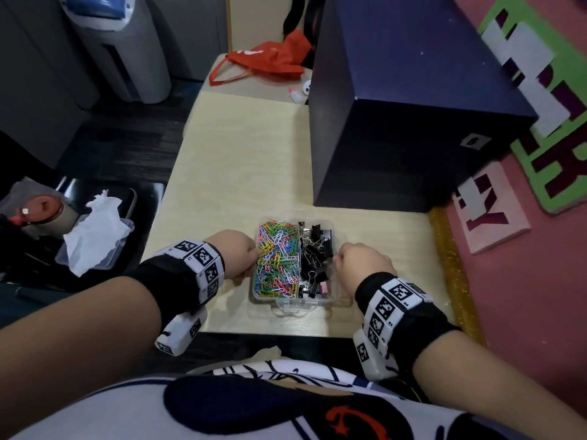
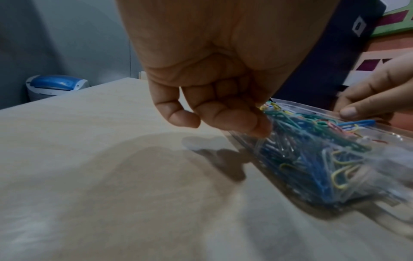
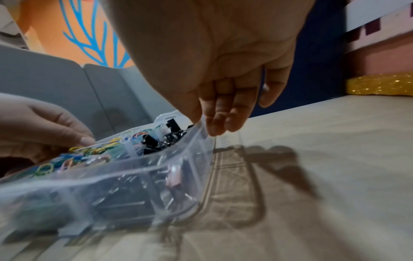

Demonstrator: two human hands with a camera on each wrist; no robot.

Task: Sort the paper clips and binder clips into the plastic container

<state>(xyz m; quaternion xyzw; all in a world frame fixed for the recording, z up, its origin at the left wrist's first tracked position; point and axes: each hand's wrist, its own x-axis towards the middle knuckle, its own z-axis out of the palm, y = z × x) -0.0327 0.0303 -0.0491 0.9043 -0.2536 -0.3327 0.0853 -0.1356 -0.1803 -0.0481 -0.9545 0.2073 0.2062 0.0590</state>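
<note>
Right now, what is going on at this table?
A person holds a clear plastic container on a pale wooden table with both hands. The left hand grips its left wall and the right hand pinches its right rim. Inside, the colourful paper clips fill the left compartment and the black binder clips the right. No loose clips show on the table, so the sorting looks finished.

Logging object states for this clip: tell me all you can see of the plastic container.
The plastic container is a clear, shallow, lidless tray resting flat on the pale table. A divider splits it: coloured paper clips fill its left compartment, mostly black binder clips, one pink, its right. The left hand grips its left wall, the right hand pinches its right rim.
</note>
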